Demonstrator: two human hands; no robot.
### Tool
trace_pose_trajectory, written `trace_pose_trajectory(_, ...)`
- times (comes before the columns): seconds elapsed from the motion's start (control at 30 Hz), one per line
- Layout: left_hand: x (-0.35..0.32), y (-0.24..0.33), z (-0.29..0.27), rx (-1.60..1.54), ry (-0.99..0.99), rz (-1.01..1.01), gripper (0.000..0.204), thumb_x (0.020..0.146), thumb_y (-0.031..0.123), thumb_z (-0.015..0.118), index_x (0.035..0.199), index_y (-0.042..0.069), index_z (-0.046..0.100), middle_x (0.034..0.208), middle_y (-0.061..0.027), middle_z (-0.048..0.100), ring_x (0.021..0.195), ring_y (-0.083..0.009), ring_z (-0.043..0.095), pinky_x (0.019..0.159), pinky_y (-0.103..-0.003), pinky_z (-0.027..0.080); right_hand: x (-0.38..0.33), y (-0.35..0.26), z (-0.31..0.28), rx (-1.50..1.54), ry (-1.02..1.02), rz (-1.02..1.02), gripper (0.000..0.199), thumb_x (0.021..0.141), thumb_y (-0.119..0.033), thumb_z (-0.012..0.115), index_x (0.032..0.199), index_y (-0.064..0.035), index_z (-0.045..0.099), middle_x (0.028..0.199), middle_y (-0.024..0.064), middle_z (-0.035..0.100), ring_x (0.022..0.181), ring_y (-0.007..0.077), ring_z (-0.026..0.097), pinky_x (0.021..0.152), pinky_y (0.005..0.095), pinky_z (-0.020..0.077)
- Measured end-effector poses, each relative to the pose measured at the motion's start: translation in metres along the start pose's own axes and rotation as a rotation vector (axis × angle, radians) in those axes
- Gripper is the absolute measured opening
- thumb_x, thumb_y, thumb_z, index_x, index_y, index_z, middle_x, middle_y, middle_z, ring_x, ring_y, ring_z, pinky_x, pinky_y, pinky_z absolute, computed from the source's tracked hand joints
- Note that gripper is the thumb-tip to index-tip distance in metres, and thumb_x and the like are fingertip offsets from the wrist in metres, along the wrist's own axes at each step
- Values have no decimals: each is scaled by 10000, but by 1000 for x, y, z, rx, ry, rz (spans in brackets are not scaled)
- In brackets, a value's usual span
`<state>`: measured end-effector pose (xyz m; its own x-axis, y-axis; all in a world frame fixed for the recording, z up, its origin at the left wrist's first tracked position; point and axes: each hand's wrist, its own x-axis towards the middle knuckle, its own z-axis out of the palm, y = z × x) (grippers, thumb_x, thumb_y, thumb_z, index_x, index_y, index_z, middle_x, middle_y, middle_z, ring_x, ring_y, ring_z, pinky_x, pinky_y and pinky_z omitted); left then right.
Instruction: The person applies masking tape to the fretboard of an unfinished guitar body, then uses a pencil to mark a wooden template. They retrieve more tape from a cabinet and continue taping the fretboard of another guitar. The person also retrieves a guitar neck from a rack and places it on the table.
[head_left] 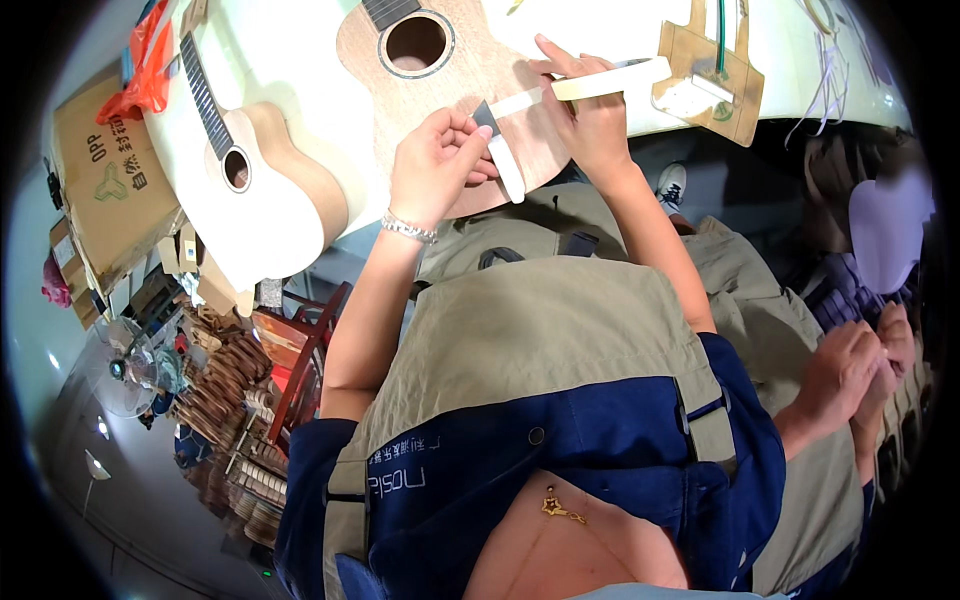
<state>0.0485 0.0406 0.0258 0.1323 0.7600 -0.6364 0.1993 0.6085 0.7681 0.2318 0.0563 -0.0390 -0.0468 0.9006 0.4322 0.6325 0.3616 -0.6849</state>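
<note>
A brown wooden guitar body (470,70) with a round sound hole lies on the white table (290,50) in front of me. My left hand (440,160) pinches a small dark blade (486,117) and a strip of pale tape (508,165) over the guitar's lower edge. My right hand (588,115) holds a roll of pale masking tape (615,80), with a length of tape stretched from it toward my left hand. A silver bracelet (408,229) is on my left wrist.
A second, lighter guitar (260,180) lies at the left on the table. A cardboard box (105,180) and an orange bag (145,60) sit far left. A wooden jig (710,85) rests at the right. Another person's hands (865,365) work at the right. Stacked wooden parts (235,400) and a fan (125,365) stand below.
</note>
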Motion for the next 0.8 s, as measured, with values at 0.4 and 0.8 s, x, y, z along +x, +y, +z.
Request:
trace_pose_trajectory(0.4,14,5,-4,151,0,-9,143,816,113,621,854,-7,554,687,-65,604,596,-113,615,514,-235,492,-30,-101,-19,276,-134,-599,259,811,-169,588,1063,-113,567,1098,54,610,1008,240,585,980,473,338)
trace_pose_trajectory(0.8,-61,-152,-465,595,843,148,262,807,191,659,999,27,586,843,-71,632,706,-123,580,674,-258,474,14,-186,95,1366,208,574,495,794,97,539,1219,-85,360,1188,162,534,1194,269,460,999,361,362)
